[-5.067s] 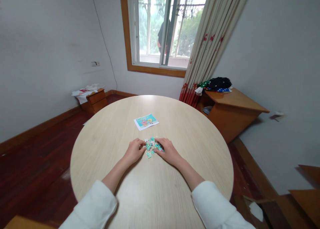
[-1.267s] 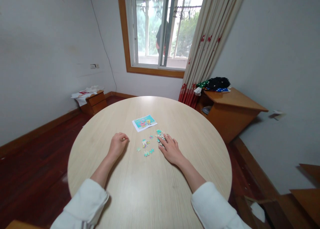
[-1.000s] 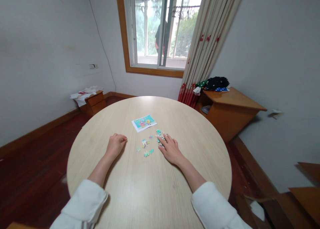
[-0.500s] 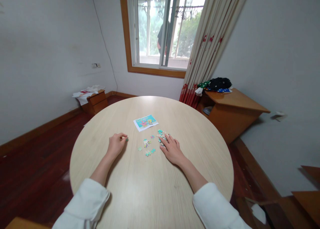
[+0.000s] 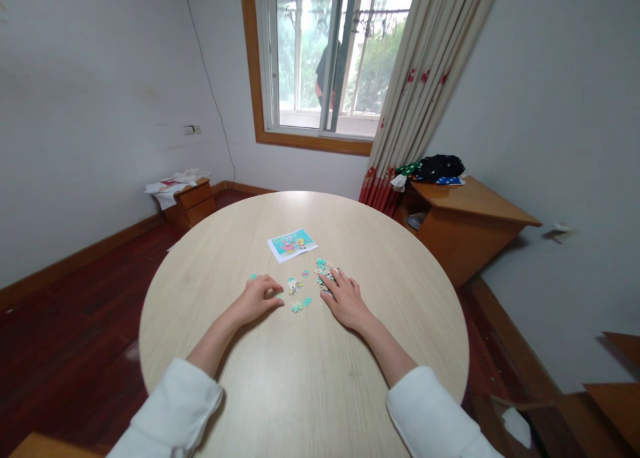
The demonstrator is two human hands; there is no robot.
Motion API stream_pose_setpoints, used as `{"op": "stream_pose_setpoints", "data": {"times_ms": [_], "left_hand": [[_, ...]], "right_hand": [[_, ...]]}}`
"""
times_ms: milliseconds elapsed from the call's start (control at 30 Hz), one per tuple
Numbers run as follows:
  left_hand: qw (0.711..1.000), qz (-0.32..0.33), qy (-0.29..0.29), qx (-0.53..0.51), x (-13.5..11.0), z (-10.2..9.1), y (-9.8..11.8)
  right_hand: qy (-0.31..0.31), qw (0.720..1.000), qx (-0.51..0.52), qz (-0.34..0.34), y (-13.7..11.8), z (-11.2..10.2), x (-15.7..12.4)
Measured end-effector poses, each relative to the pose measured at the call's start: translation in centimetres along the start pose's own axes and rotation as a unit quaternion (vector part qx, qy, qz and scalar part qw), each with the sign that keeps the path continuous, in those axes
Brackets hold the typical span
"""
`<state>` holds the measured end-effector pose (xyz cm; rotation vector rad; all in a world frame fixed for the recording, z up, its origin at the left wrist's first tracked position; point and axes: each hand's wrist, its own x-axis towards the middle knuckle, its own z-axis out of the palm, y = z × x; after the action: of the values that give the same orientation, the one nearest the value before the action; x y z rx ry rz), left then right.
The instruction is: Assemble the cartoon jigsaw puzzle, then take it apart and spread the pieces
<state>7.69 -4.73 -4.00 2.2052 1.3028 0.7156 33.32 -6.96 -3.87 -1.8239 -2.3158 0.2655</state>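
from here, left hand (image 5: pixel 255 301) has thumb and finger parted around a pale piece (image 5: pixel 281 297). right hand (image 5: pixel 345 303) lies open over the pile (image 5: pixel 321 263). a few loose pieces (image 5: pixel 297 307) between the hands, so early days imo, most seem left heaped. picture card (image 5: pixel 293 245) is beyond both hands.

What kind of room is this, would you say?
Most likely a room in a home: a flower-patterned curtain hangs by the window, a small wooden cabinet stands beyond the round table, and jigsaw pieces lie on the tabletop.
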Motion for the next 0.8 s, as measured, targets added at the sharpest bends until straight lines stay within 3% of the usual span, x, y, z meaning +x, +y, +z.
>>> {"op": "stream_pose_setpoints", "data": {"times_ms": [233, 800], "left_hand": [[1.000, -0.010, -0.025, 0.007, -0.02, 0.36, -0.16], [0.997, -0.070, -0.020, -0.038, 0.06, 0.34, 0.27]], "right_hand": [[0.000, 1.000, 0.002, 0.001, -0.02, -0.01, 0.02], [0.004, 1.000, -0.010, -0.006, 0.17, 0.05, 0.06]]}}
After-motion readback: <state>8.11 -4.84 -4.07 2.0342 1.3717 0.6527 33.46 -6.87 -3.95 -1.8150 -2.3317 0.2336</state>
